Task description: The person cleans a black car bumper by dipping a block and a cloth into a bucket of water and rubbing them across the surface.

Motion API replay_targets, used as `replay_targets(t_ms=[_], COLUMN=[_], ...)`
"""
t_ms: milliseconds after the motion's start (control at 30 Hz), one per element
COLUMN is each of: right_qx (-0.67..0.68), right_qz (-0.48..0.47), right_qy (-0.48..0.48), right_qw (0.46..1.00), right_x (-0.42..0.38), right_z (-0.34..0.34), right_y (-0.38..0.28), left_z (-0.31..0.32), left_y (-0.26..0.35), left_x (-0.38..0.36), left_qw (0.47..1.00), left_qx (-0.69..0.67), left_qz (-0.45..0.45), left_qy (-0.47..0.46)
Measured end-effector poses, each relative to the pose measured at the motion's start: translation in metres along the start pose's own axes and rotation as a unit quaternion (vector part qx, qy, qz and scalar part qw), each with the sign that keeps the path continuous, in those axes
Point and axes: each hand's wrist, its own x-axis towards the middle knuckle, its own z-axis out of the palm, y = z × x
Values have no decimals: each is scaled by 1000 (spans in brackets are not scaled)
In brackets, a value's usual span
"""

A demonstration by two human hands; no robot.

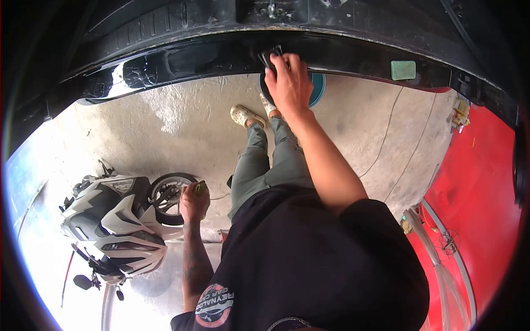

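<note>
The right hand (pixel 288 81) reaches up and forward, its grip closed on a small dark cloth or pad (pixel 270 57) that it presses against the glossy black underside edge of a car body panel (pixel 182 58). The fingers curl over the pad, so only its upper part shows above the knuckles. Just behind the hand, partly hidden by it, a round teal disc (pixel 318 87) lies on the floor.

The left hand (pixel 193 201) hangs low beside the person's hip, its grip closed on a small yellowish-green item (pixel 200 188), too small to identify. The forearm below it bears dark tattoos.

The person wears a black T-shirt (pixel 309 259) with a round printed badge, grey-green trousers (pixel 265 165) and pale patterned clogs (pixel 245 115), and stands on a pale grey concrete floor (pixel 182 132). A thin cable (pixel 386 138) runs across that floor to the right.

To the left, near the left hand, a white and black motorcycle (pixel 118 220) is parked, its front wheel close to the hand. On the right a bright red painted body panel (pixel 475 204) fills the edge of the view. A small green square sticker (pixel 403 70) sits on the black panel, well to the right of the right hand.
</note>
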Motion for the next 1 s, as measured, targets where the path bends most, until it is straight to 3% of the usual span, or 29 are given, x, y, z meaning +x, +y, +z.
replay_targets(t_ms=[267, 500, 633, 867, 1000], right_qx=[13, 42, 54, 76, 94], right_qz=[33, 51, 70, 72, 73], right_qy=[-6, 19, -43, 12, -34], right_qw=[999, 998, 995, 994, 992], right_x=[-21, 18, -23, 14, -20], right_z=[4, 13, 14, 21, 24], right_y=[-6, -14, -25, -32, -41], left_z=[1, -4, -1, -2, 1], left_y=[2, 8, 5, 1, -3], left_x=[4, 7, 6, 2, 1], left_qw=[1000, 1000, 1000, 1000, 1000], left_qx=[6, 3, -3, -10, -10], left_qz=[-13, -4, -8, 0, -4], left_qy=[-1, -2, 3, 12, 7])
